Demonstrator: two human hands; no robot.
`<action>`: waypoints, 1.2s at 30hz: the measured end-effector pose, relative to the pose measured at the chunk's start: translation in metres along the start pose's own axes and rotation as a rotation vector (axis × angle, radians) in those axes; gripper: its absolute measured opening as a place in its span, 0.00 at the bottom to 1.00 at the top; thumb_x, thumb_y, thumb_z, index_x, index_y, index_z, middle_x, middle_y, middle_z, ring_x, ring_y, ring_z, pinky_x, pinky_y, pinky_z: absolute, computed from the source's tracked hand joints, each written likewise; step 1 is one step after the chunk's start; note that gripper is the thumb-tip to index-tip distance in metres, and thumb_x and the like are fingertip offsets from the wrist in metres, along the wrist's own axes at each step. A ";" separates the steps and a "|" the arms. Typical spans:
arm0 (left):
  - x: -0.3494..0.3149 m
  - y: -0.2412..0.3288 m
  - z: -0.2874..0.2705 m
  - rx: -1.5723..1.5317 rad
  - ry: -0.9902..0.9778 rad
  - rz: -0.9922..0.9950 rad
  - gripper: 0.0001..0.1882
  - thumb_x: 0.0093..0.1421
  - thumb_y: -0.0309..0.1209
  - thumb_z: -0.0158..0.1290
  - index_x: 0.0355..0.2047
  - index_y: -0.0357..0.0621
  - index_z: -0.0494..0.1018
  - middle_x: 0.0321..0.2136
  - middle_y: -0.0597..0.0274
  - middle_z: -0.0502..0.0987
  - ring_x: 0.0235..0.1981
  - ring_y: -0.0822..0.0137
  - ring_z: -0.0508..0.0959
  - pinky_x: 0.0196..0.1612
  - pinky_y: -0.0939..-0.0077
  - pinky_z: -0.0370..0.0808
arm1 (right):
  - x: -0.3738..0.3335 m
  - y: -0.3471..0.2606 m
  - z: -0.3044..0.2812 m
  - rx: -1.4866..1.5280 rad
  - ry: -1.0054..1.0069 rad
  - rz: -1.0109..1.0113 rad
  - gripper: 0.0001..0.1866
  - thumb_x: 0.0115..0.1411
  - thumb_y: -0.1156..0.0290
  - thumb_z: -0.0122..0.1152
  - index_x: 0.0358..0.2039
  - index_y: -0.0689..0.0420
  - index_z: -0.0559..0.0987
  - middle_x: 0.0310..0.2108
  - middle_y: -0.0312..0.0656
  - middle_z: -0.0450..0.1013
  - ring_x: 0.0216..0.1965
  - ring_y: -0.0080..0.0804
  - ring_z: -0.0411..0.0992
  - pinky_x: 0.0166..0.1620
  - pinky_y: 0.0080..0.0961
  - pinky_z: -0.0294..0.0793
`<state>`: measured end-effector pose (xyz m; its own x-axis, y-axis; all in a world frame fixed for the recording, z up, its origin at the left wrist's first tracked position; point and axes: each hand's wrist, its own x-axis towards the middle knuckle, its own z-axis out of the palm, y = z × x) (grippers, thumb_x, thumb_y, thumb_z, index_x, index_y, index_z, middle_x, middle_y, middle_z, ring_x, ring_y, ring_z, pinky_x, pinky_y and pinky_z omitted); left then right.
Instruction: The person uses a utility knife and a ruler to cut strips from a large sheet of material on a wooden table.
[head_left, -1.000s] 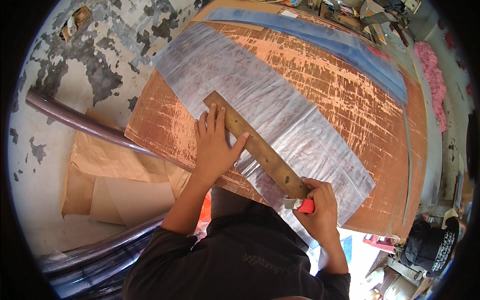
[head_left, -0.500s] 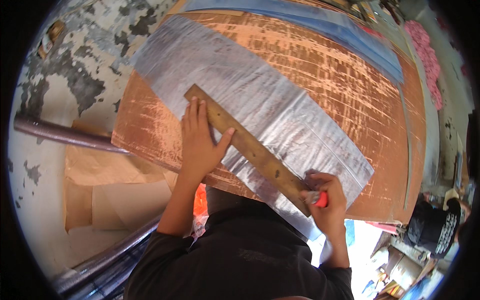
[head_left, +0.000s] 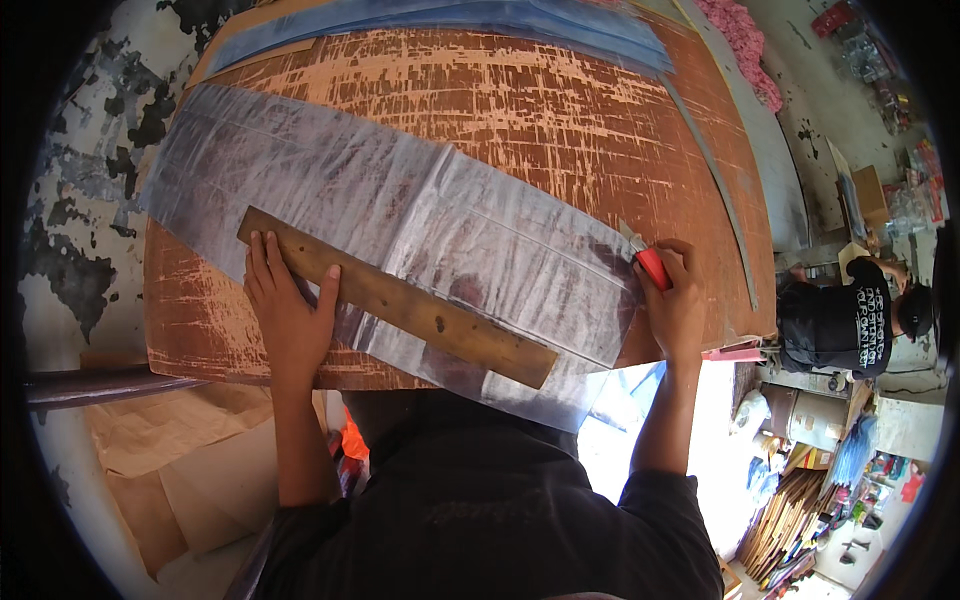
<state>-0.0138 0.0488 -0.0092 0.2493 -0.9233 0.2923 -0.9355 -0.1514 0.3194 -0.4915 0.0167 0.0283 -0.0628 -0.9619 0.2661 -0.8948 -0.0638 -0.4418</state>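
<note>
In my head view, the plastic sheet (head_left: pixel 330 170) slants mid-frame across the bench (head_left: pixel 530 110), under the ruler (head_left: pixel 400 302). My left hand (head_left: pixel 293 315) lies on the ruler, fingers spread open — my right hand (head_left: pixel 680 298) grips the red knife (head_left: pixel 652 270), centre right. I judge this step as steadying the ruler, knife ready — the next move calls for firm pressure.

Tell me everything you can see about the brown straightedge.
The brown straightedge is a long, flat bar, perhaps wood or worn metal, with a few dark spots. It lies aslant on the shiny translucent sheet, its far end to the left. The left hand rests on it toward that end; the right hand is apart from it.
</note>
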 end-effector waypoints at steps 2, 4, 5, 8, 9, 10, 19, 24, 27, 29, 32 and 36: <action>0.000 -0.003 0.002 0.008 0.003 0.009 0.52 0.71 0.55 0.61 0.79 0.29 0.55 0.81 0.35 0.53 0.81 0.34 0.52 0.82 0.38 0.49 | -0.001 0.007 0.005 -0.005 0.025 -0.023 0.19 0.63 0.73 0.74 0.56 0.55 0.88 0.54 0.43 0.81 0.49 0.53 0.84 0.51 0.45 0.83; 0.001 -0.004 0.002 0.015 0.005 0.010 0.52 0.71 0.56 0.61 0.79 0.29 0.55 0.81 0.35 0.53 0.81 0.34 0.52 0.82 0.38 0.49 | -0.003 0.009 0.007 -0.030 0.061 -0.055 0.19 0.62 0.74 0.74 0.55 0.54 0.88 0.53 0.40 0.82 0.48 0.52 0.85 0.49 0.44 0.84; 0.001 -0.005 0.002 0.016 0.003 0.008 0.52 0.71 0.56 0.60 0.79 0.29 0.55 0.81 0.35 0.53 0.81 0.34 0.52 0.82 0.38 0.49 | -0.005 0.005 0.010 -0.053 0.083 -0.075 0.19 0.61 0.75 0.74 0.54 0.53 0.88 0.53 0.38 0.82 0.47 0.51 0.85 0.48 0.44 0.85; 0.000 -0.008 0.004 0.026 -0.005 0.002 0.52 0.71 0.57 0.60 0.80 0.30 0.54 0.81 0.35 0.52 0.82 0.35 0.51 0.82 0.37 0.49 | -0.009 0.003 0.017 -0.099 0.155 -0.104 0.18 0.60 0.75 0.74 0.52 0.52 0.88 0.52 0.37 0.82 0.45 0.49 0.86 0.45 0.43 0.85; 0.000 -0.008 0.004 0.030 -0.008 0.002 0.53 0.71 0.58 0.59 0.80 0.30 0.54 0.81 0.35 0.52 0.82 0.35 0.51 0.82 0.37 0.49 | -0.010 0.003 0.019 -0.111 0.180 -0.109 0.17 0.60 0.75 0.74 0.51 0.52 0.88 0.52 0.37 0.82 0.45 0.49 0.86 0.45 0.43 0.85; 0.000 -0.007 0.004 0.029 -0.017 -0.007 0.53 0.71 0.58 0.59 0.80 0.30 0.54 0.81 0.35 0.52 0.82 0.35 0.50 0.82 0.37 0.48 | -0.012 0.002 0.018 -0.113 0.168 -0.076 0.17 0.60 0.74 0.74 0.51 0.52 0.88 0.52 0.37 0.82 0.45 0.49 0.86 0.45 0.44 0.85; 0.001 -0.003 -0.001 0.025 -0.036 -0.042 0.54 0.71 0.58 0.59 0.81 0.30 0.52 0.82 0.35 0.50 0.83 0.36 0.48 0.82 0.34 0.45 | -0.001 0.000 0.012 -0.045 0.081 0.008 0.15 0.64 0.69 0.75 0.51 0.53 0.88 0.51 0.40 0.81 0.42 0.53 0.85 0.44 0.49 0.82; 0.000 -0.001 0.001 0.037 -0.027 -0.028 0.49 0.74 0.55 0.57 0.80 0.31 0.53 0.82 0.35 0.51 0.82 0.34 0.50 0.83 0.37 0.46 | -0.001 -0.004 0.007 -0.102 0.058 0.025 0.17 0.64 0.71 0.73 0.53 0.51 0.88 0.52 0.39 0.81 0.42 0.53 0.85 0.44 0.48 0.84; -0.001 0.000 0.000 0.030 -0.029 -0.028 0.50 0.74 0.55 0.57 0.81 0.32 0.52 0.82 0.35 0.51 0.82 0.34 0.50 0.82 0.36 0.45 | -0.005 -0.005 0.008 -0.112 0.081 -0.015 0.19 0.62 0.74 0.72 0.54 0.50 0.88 0.52 0.39 0.80 0.42 0.52 0.85 0.44 0.48 0.85; 0.000 0.000 0.000 0.019 -0.033 -0.035 0.52 0.72 0.56 0.58 0.80 0.30 0.52 0.82 0.35 0.50 0.83 0.35 0.49 0.82 0.35 0.45 | -0.007 -0.001 0.011 -0.132 0.096 -0.031 0.19 0.60 0.75 0.71 0.54 0.51 0.87 0.53 0.38 0.80 0.42 0.52 0.85 0.44 0.48 0.85; 0.000 -0.001 0.001 0.014 -0.035 -0.036 0.53 0.71 0.56 0.59 0.80 0.30 0.52 0.82 0.36 0.50 0.83 0.36 0.49 0.82 0.34 0.46 | -0.007 -0.001 0.010 -0.116 0.111 -0.031 0.17 0.61 0.76 0.71 0.51 0.53 0.86 0.53 0.39 0.80 0.43 0.53 0.85 0.45 0.49 0.85; -0.001 -0.003 -0.001 0.031 -0.034 -0.038 0.53 0.72 0.57 0.59 0.81 0.30 0.52 0.82 0.36 0.50 0.83 0.36 0.49 0.82 0.34 0.46 | 0.000 -0.007 0.009 -0.044 0.086 -0.009 0.12 0.64 0.76 0.70 0.48 0.57 0.84 0.51 0.45 0.81 0.43 0.59 0.84 0.45 0.51 0.82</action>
<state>-0.0112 0.0503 -0.0096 0.2763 -0.9280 0.2500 -0.9330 -0.1967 0.3013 -0.4814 0.0145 0.0240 -0.0902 -0.9349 0.3432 -0.9140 -0.0592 -0.4014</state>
